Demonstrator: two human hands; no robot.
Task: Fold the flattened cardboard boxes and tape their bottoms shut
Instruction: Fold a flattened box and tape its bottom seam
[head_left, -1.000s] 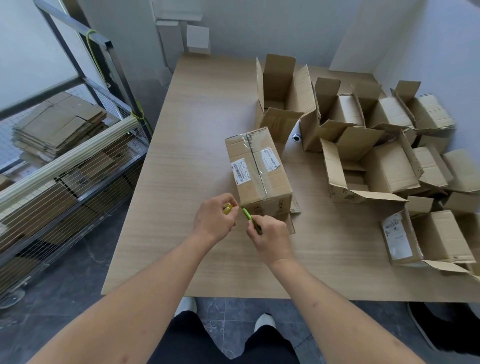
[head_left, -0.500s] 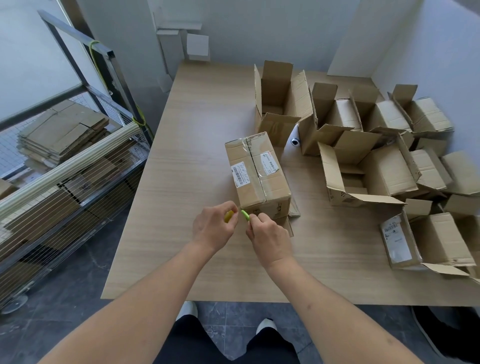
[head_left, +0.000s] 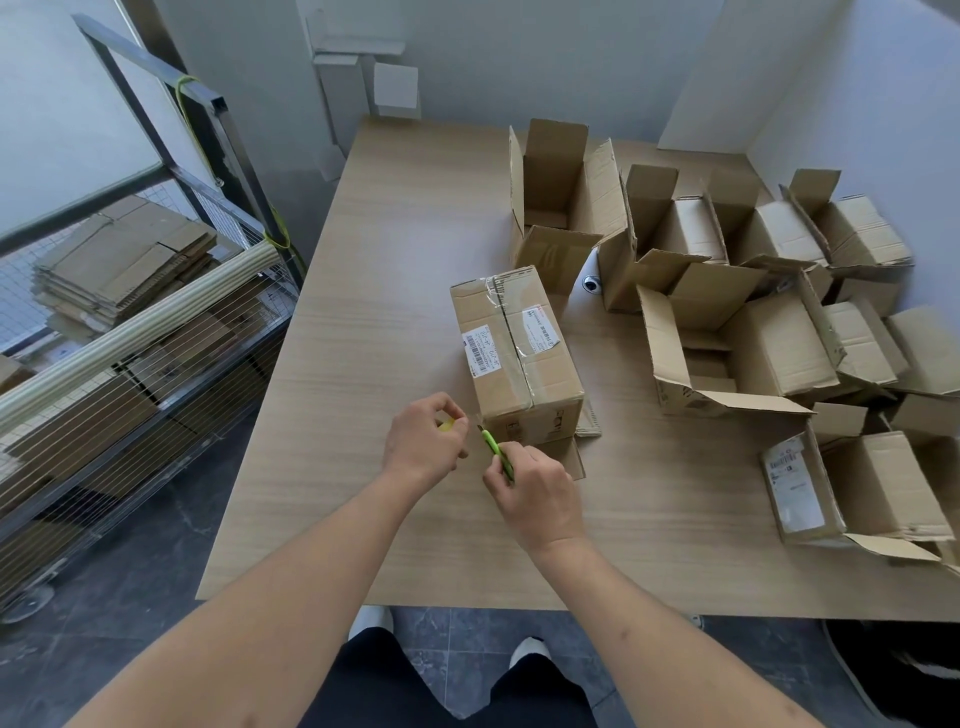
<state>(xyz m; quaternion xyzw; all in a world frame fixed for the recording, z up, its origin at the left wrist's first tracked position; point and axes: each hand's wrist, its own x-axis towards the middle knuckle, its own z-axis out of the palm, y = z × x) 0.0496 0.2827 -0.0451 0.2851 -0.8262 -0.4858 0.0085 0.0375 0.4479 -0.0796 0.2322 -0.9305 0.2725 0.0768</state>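
A folded cardboard box lies bottom-up on the wooden table, clear tape running along its centre seam. My left hand grips a small yellow tape roll, mostly hidden by the fingers, just left of the box's near corner. My right hand holds a green cutter, its tip pointing up towards the tape strip between the roll and the box.
Several folded boxes with open flaps crowd the table's right half. A tall open box stands behind the taped one. A wire cart at the left holds stacks of flattened cardboard. A round object lies between boxes.
Both hands stayed at the box's near corner. The cutter in my right hand now shows more of its length and points up at the tape by the corner.
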